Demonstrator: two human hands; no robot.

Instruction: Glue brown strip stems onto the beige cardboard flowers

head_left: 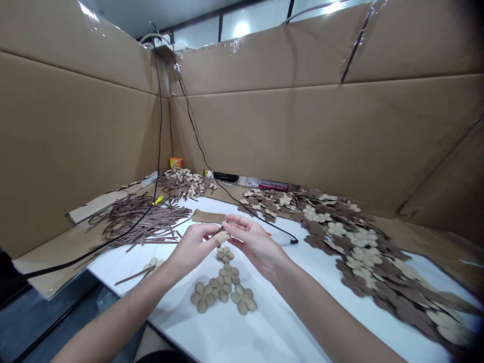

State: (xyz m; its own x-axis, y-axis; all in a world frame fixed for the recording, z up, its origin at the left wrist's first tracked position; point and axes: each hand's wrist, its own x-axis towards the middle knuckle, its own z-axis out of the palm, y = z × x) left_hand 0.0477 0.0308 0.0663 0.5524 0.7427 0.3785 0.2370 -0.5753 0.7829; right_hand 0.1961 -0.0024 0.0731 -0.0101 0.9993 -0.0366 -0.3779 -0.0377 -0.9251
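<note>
My left hand [192, 248] and my right hand [255, 243] meet above the white board, fingers closed in pinches. A narrow dark brown strip [218, 231] runs between the fingertips. At the left thumb is a small tan piece [222, 238]; whether it is held or wrapped round the thumb I cannot tell. My fingers partly hide what is pinched. Several tan flowers with rounded petals lie just below, among them a left flower [202, 296] and a right flower [244, 299]. A brown flat piece [207, 216] lies behind my hands.
Brown strips [139, 217] are heaped at left. Flat brown and cream flower cutouts [363, 252] spread along the right, with another pile [185, 181] at back left. A black cord [196, 132] hangs across to a white pen-like tool [282, 238]. Cardboard walls [264, 131] enclose the board.
</note>
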